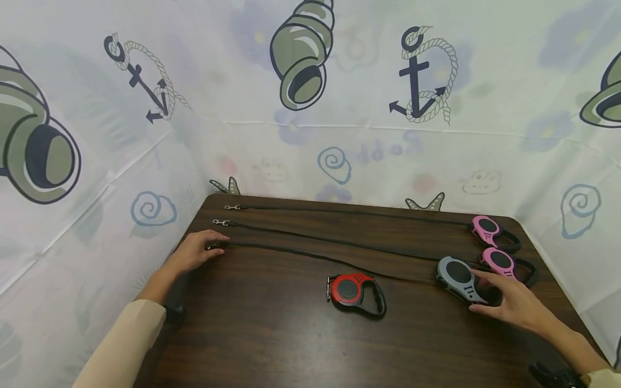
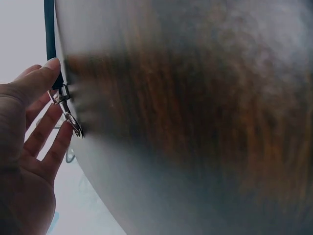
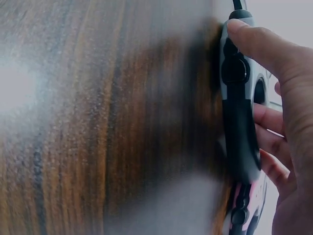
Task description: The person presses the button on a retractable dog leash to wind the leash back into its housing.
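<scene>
At the table's right side my right hand [image 1: 516, 303] holds the grey retractable dog leash [image 1: 459, 274] by its casing, which lies on the table. In the right wrist view the thumb presses one edge of the casing and the fingers reach along the other side of its black handle [image 3: 239, 137]. Its black strap [image 1: 301, 252] is drawn out leftward across the table. Near the left edge my left hand [image 1: 196, 252] pinches the strap's end between thumb and forefinger. The metal clip [image 2: 63, 100] hangs just beyond that pinch.
Two pink retractable leashes [image 1: 485, 229] lie at the far right, their straps [image 1: 349, 213] stretched left to metal clips [image 1: 221, 222]. A red retractable leash [image 1: 347, 290] with its strap wound in lies mid-table. Patterned cloth [image 1: 359, 129] stands behind and beside the brown table [image 1: 262, 334].
</scene>
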The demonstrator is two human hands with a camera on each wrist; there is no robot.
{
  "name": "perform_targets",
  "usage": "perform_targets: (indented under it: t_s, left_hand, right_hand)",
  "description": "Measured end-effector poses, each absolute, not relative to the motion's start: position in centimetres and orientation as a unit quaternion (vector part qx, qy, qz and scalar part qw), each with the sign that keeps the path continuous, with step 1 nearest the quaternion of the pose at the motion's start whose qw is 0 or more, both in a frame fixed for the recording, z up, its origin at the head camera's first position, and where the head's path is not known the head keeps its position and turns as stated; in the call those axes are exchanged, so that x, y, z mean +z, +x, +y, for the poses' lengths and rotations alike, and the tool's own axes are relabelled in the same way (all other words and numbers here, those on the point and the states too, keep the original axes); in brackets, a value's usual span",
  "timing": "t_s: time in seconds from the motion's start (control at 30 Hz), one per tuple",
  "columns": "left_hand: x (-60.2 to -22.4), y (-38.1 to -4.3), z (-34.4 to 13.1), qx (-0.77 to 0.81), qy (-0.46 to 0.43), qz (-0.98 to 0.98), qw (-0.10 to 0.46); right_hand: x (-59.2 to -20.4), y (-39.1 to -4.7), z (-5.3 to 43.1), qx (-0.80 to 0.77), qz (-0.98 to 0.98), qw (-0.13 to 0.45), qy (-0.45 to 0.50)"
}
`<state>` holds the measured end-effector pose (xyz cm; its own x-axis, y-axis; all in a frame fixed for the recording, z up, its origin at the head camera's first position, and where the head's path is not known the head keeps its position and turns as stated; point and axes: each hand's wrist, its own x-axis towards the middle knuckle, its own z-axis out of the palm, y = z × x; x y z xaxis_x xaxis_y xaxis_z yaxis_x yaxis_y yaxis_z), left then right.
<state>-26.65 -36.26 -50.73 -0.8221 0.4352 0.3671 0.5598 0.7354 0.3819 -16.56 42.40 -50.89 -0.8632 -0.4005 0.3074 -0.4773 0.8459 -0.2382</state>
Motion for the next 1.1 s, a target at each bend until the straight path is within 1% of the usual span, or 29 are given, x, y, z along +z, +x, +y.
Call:
perform_targets:
  t_s: [0.27, 0.4, 0.7, 1.1]
  left_hand:
    - [-50.9, -27.3, -36.4, -0.238, -0.234, -0.937, 0.101]
    - [-51.1, -27.6, -36.4, -0.229, -0.225, -0.942, 0.102]
    - [-51.7, -28.0, -36.3, -0.222, -0.223, -0.941, 0.128]
    - [-51.4, -27.5, -36.3, -0.231, -0.190, -0.947, 0.115]
  right_hand:
    - [-51.5, -16.7, 42.3, 0.140, -0.947, 0.143, 0.250]
    - [-51.8, -16.7, 42.4, 0.140, -0.947, 0.149, 0.246]
    - [-52.0, -16.7, 42.3, 0.152, -0.942, 0.157, 0.256]
    - [-52.4, -16.8, 42.4, 0.159, -0.935, 0.167, 0.269]
